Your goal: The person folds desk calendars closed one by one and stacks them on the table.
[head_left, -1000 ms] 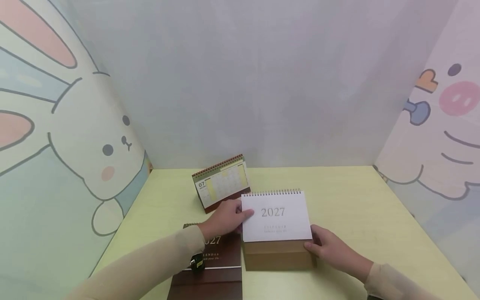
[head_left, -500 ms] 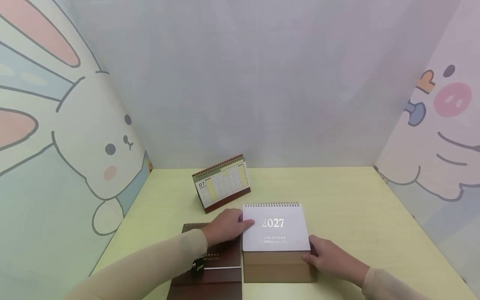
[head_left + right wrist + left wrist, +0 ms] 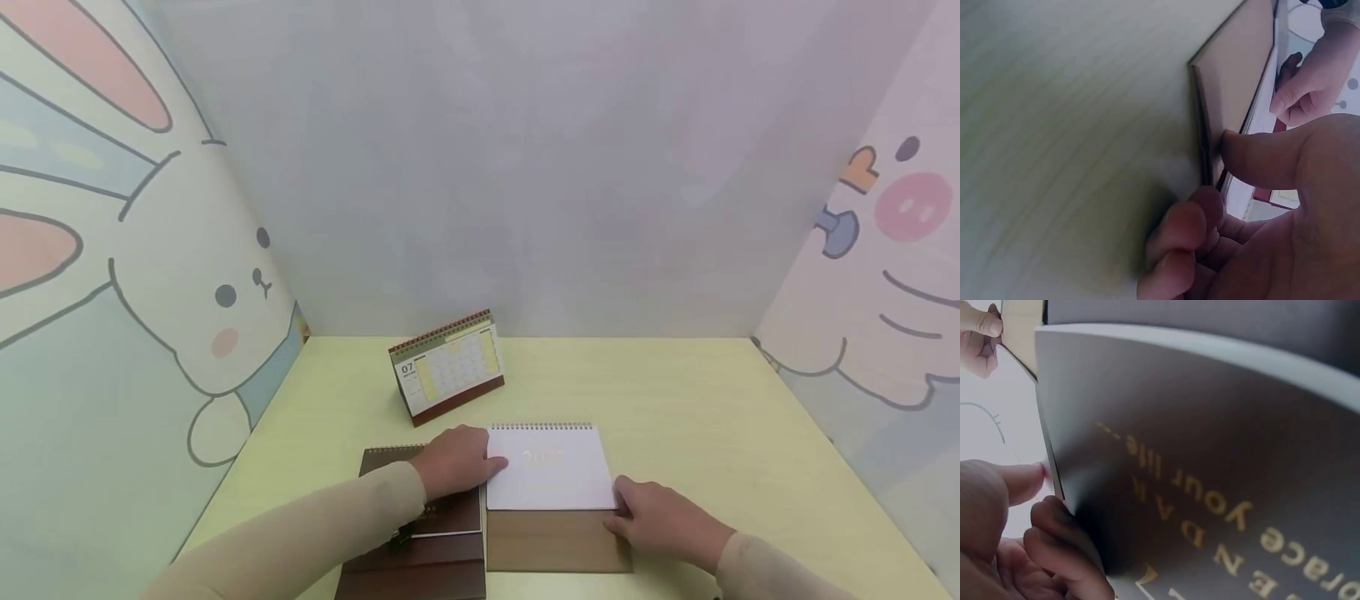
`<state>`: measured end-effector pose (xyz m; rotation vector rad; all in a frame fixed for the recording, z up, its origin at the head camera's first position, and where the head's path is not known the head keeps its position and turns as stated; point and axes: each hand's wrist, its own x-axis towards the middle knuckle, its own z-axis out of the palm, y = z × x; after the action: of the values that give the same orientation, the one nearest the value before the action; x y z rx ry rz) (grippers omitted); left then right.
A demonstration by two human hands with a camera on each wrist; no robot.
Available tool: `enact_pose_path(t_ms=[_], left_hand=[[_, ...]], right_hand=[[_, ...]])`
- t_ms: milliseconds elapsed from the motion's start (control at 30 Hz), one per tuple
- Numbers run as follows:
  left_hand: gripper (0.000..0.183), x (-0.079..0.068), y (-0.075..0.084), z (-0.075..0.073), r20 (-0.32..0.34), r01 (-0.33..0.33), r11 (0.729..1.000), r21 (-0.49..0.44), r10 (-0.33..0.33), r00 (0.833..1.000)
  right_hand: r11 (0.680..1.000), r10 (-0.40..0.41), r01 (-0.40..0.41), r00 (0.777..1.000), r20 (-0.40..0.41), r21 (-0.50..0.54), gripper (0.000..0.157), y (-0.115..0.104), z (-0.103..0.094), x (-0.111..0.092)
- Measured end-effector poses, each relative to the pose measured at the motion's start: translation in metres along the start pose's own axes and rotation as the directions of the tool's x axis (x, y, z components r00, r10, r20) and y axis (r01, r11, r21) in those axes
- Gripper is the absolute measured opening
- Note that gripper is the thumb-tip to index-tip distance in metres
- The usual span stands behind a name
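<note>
A white-covered spiral desk calendar (image 3: 551,483) with a brown base lies folded nearly flat on the table. My left hand (image 3: 456,460) pinches its left edge, thumb on the white cover. At its right edge, my right hand (image 3: 663,518) grips the brown base between thumb and curled fingers; the right wrist view shows the base board (image 3: 1235,75) close over the table. Beneath my left forearm lies a dark brown calendar (image 3: 450,521) with gold lettering, partly hidden by the sleeve. Its dark cover (image 3: 1197,444) fills much of the left wrist view.
A third desk calendar (image 3: 448,371), opened to a page marked 07, stands upright and angled at the back left. The pale yellow table (image 3: 675,400) is enclosed by a grey back curtain (image 3: 517,167) and side panels with a cartoon rabbit and pig.
The white calendar has come down toward me and flattened, both hands moving with it. Its cover and base now lie lower. The other calendars stay where they were.
</note>
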<state>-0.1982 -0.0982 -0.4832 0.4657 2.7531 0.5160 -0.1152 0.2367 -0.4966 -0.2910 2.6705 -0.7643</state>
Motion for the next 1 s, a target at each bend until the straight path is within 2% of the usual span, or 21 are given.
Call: enact_pose_path(t_ms=[300, 533, 633, 700, 733, 800, 833, 900, 933, 1000], left_hand=[[0.041, 0.000, 0.001, 0.002, -0.023, 0.012, 1.000, 0.012, -0.012, 1.000], [0.040, 0.001, 0.003, -0.001, -0.056, -0.006, 1.000, -0.022, 0.005, 0.998], [0.039, 0.000, 0.006, -0.003, -0.107, -0.048, 0.999, 0.002, 0.048, 0.993], [0.038, -0.002, 0.010, -0.005, -0.143, -0.101, 0.994, 0.036, 0.105, 0.984], [0.039, -0.004, 0.011, -0.006, -0.155, -0.137, 0.989, 0.061, 0.145, 0.977], [0.046, -0.007, 0.016, -0.007, -0.170, -0.228, 0.967, 0.116, 0.246, 0.954], [0.054, -0.009, 0.018, -0.007, -0.161, -0.270, 0.950, 0.155, 0.294, 0.942], [0.069, -0.013, 0.021, -0.006, -0.119, -0.341, 0.915, 0.216, 0.371, 0.921], [0.075, -0.015, 0.022, -0.004, -0.096, -0.371, 0.896, 0.242, 0.403, 0.910], [0.083, -0.020, 0.024, 0.001, -0.045, -0.409, 0.866, 0.287, 0.439, 0.898]], right_hand=[[0.999, -0.011, 0.010, 1.000, -0.014, -0.046, 0.035, -0.002, 0.000, 0.000], [0.995, 0.045, -0.046, 0.999, -0.016, -0.087, 0.034, -0.005, -0.003, -0.001], [0.992, 0.034, -0.042, 0.997, -0.069, -0.120, 0.038, -0.009, -0.009, 0.000], [0.990, -0.031, 0.012, 0.990, -0.139, -0.138, 0.038, -0.011, -0.012, 0.001], [0.985, -0.091, 0.061, 0.978, -0.186, -0.161, 0.037, -0.013, -0.014, 0.001], [0.960, -0.228, 0.168, 0.935, -0.272, -0.226, 0.039, -0.016, -0.015, 0.003], [0.940, -0.286, 0.207, 0.911, -0.298, -0.270, 0.045, -0.017, -0.014, 0.003], [0.882, -0.412, 0.280, 0.849, -0.332, -0.379, 0.066, -0.019, -0.011, 0.005], [0.858, -0.450, 0.298, 0.829, -0.332, -0.418, 0.076, -0.019, -0.008, 0.006], [0.821, -0.488, 0.313, 0.819, -0.302, -0.477, 0.090, -0.021, -0.002, 0.008]])
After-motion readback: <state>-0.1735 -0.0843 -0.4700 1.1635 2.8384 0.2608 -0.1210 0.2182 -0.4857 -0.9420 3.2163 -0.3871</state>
